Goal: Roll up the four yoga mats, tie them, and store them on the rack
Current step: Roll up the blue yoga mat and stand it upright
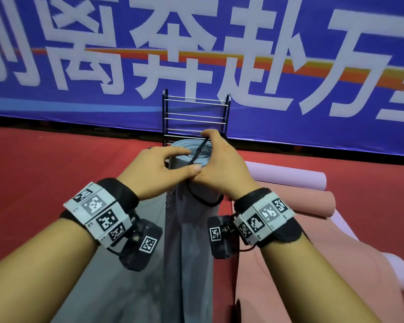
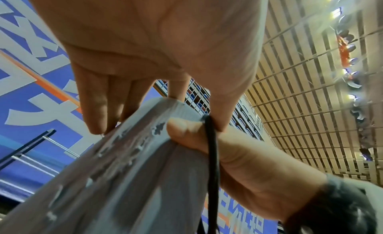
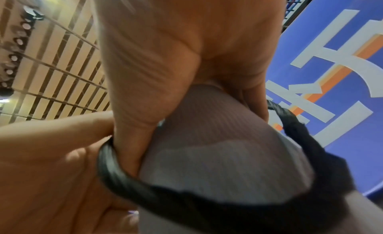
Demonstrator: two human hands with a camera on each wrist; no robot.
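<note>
Your left hand (image 1: 160, 170) steadies one rolled gray yoga mat (image 1: 189, 206) standing upright at center, thumb pressing one black cord (image 1: 197, 151) against it. Your right hand (image 1: 216, 167) pinches that cord across the roll's top. One rack (image 1: 196, 113) stands at 12 o'clock. Two pink mats (image 1: 289, 176) lie at 3 o'clock.

The grey mat (image 3: 217, 139) is matt foam with a fine ribbed weave. The cord (image 3: 116, 175) is black, twisted, slightly glossy. The rack (image 1: 196, 116) has shiny metal rungs in a black frame. The floor (image 1: 56, 171) is matt red carpet; the banner (image 1: 289, 54) is printed cloth.
</note>
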